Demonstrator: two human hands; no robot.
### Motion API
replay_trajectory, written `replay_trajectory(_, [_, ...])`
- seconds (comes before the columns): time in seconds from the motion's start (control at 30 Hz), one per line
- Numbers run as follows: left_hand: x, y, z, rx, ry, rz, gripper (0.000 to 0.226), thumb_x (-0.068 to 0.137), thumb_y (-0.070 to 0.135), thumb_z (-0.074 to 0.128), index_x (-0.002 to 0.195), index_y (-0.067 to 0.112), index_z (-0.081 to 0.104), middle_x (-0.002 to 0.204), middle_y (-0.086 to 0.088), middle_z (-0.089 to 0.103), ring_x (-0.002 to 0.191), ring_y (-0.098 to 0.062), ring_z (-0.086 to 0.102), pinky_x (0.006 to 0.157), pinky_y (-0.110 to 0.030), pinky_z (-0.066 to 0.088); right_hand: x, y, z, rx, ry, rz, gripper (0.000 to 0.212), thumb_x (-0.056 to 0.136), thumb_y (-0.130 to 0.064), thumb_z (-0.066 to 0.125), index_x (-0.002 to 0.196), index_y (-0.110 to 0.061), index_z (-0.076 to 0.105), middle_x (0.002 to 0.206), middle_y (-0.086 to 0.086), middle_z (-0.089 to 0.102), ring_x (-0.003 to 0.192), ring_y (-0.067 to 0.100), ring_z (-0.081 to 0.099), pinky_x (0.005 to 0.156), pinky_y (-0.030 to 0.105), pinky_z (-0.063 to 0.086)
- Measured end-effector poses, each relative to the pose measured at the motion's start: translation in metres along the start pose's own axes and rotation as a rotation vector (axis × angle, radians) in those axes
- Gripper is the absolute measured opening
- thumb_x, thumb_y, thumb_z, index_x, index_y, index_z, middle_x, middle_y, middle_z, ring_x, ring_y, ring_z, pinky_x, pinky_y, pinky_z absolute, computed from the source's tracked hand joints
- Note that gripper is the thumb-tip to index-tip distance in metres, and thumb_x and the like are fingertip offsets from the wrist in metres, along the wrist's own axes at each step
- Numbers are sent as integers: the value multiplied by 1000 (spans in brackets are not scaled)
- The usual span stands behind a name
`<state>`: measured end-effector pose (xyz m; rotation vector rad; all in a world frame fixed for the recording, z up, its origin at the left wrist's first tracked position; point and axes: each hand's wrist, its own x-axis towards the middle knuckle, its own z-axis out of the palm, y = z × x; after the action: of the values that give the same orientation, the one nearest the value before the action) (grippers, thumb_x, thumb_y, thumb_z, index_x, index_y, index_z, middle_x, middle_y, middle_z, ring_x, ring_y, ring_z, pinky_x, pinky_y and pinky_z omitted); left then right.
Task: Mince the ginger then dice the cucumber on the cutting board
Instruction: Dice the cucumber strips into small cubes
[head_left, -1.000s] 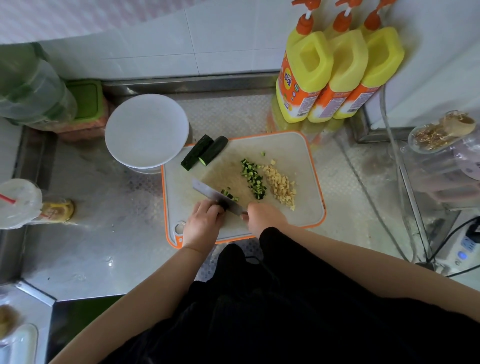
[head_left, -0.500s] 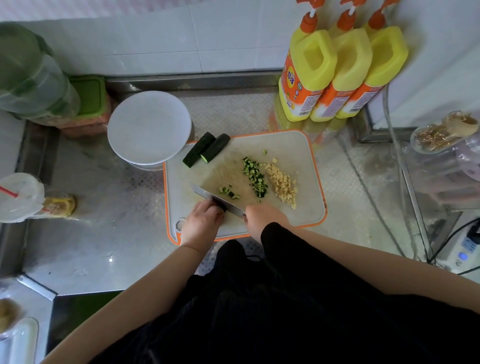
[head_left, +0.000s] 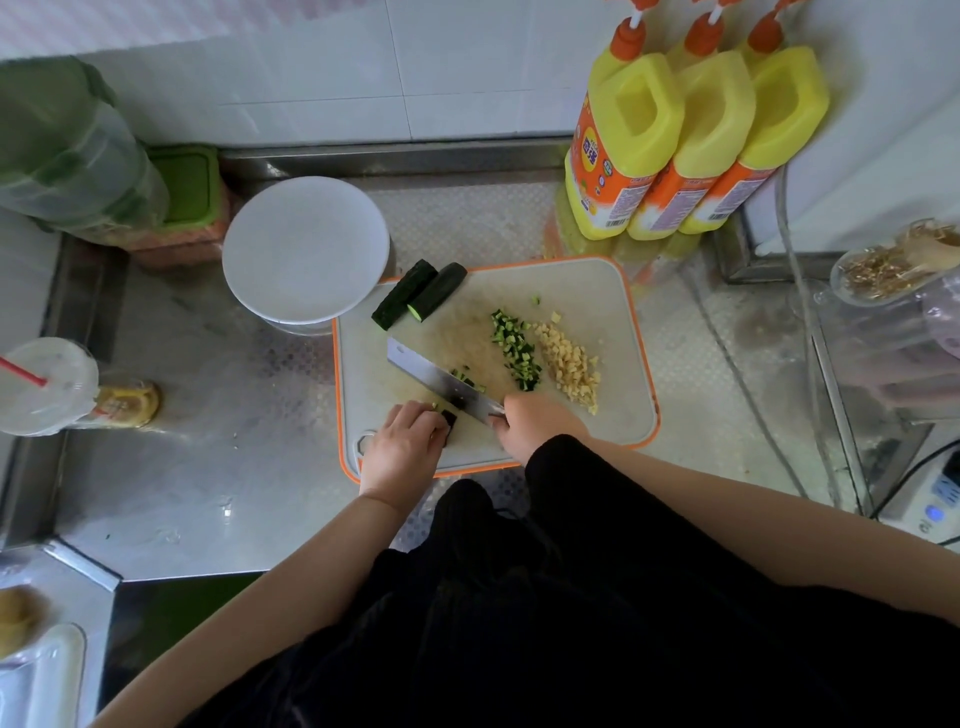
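Under left fingers, cucumber (knife beside)

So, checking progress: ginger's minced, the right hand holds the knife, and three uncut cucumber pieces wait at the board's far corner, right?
Not quite: the head view shows two uncut cucumber pieces, not three, at the cutting board's far corner. Minced ginger and the right hand gripping the knife are correct.

On the orange-rimmed cutting board, a pale heap of minced ginger lies beyond the right fingers, a strip of green diced cucumber just left of it, and two dark cucumber pieces far beyond the left fingers
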<state>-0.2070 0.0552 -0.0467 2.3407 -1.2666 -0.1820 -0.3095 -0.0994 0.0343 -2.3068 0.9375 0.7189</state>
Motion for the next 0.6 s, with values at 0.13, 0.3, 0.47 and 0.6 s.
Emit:
replay_trajectory(0.13, [2,0,2,3,-6,22,11,83,17,67,79,8,71,87,-5,65,80,-28,62,55,-29,41,-11,-6,-4,-76,-5,-44,29,102,-30,39,107,-6,55,93,11,58,94,30,59,70,32,41])
replay_trajectory(0.3, [2,0,2,-18,10,37,29,86,27,51,80,7,72,87,-4,67,77,-28,62,55,-30,47,-9,-14,3,-115,-36,-35,24,101,-20,41,112,-7,56,102,11,61,92,30,57,72,33,42])
replay_trajectory(0.47, [2,-1,3,-27,25,49,22,84,22,57,79,6,72,86,-6,67,74,-30,63,53,-31,50,-1,-18,13,-83,-53,-2,21,99,-19,43,112,-8,57,107,12,62,99,31,58,75,34,42])
replay_trajectory(0.6, [-2,-4,5,-48,58,52,26,88,25,51,82,8,70,89,-5,65,78,-28,59,54,-32,49,7,-12,9,16,-71,25,26,100,-28,46,111,-7,57,109,12,62,102,30,58,77,33,42])
